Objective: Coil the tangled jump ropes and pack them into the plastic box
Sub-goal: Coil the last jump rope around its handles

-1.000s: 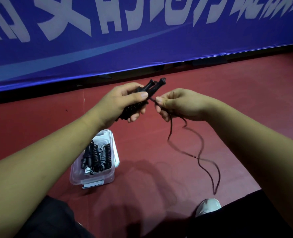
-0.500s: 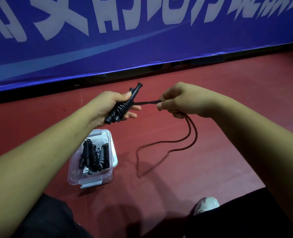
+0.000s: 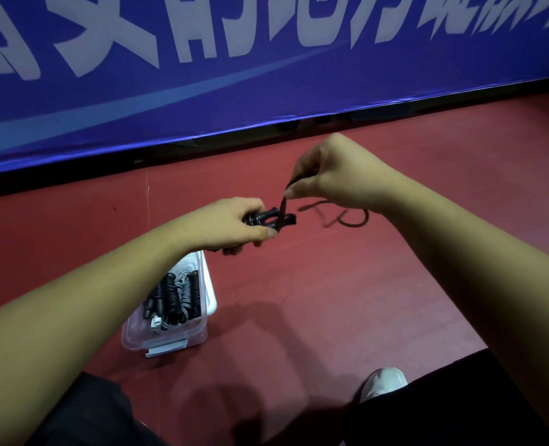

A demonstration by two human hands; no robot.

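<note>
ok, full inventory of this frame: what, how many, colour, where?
jump rope handles: two, black, in left hand
rope cord: one, black, handles up to right hand, slack trailing beyond
plastic box: one, clear, on floor under left forearm
coiled ropes: several, black and grey, in box
banner: one, blue, white characters, background
floor: red, throughout
shoe: one, white, bottom right
left hand: one, centre, gripping
right hand: one, higher right, pinching

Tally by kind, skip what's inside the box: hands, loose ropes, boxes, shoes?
Hands: 2, left hand and right hand
Jump rope out of the box: 1, held by both hands
Plastic box: 1
Shoe: 1
Total: 5
The coiled ropes in the box are packed too tightly to count.
</note>
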